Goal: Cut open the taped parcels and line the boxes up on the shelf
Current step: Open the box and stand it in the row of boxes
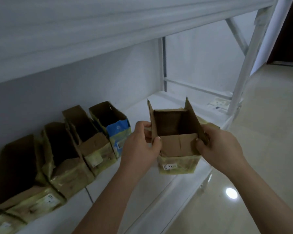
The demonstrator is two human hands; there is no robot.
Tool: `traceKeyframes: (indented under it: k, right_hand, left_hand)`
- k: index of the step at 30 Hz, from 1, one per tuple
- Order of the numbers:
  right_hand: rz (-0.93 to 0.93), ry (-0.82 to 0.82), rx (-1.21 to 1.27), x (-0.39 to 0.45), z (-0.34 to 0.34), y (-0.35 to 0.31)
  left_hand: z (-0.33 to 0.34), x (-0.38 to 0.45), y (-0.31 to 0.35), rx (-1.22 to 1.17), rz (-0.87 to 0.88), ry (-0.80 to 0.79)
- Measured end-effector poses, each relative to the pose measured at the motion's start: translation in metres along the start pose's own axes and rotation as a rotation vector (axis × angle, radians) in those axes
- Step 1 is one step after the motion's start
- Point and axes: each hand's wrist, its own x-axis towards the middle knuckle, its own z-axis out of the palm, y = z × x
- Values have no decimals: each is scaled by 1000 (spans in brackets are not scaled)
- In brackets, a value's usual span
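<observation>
Head view: the left hand [139, 146] and right hand [216, 146] each grip a side of an open, matte brown cardboard box [176, 132] with yellowish tape, held over the glossy white shelf [142, 191], right of four opened boxes [71, 152] in a row.

Bare shelf [161, 105] right of blue-labelled box [116, 130] — upper shelf [91, 48] overhead

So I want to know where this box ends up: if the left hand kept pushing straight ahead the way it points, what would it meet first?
The left hand grips the open box, fingers pointing up and right. Beyond it only bare shelf shows, then the back wall; depth is unclear.
</observation>
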Motion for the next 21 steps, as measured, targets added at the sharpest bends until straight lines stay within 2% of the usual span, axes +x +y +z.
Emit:
traceKeyframes:
  k: [8,15,21]
  right_hand:
    - [-249,-93,109,125,20,2]
    - [-412,-146,79,219,58,-33]
    - [-509,-128,99,256,97,-53]
  left_hand:
    - [-3,84,-4,135,-81,173]
    - [-6,148,-28,297,-151,278]
    - [0,170,-46,487,-267,275]
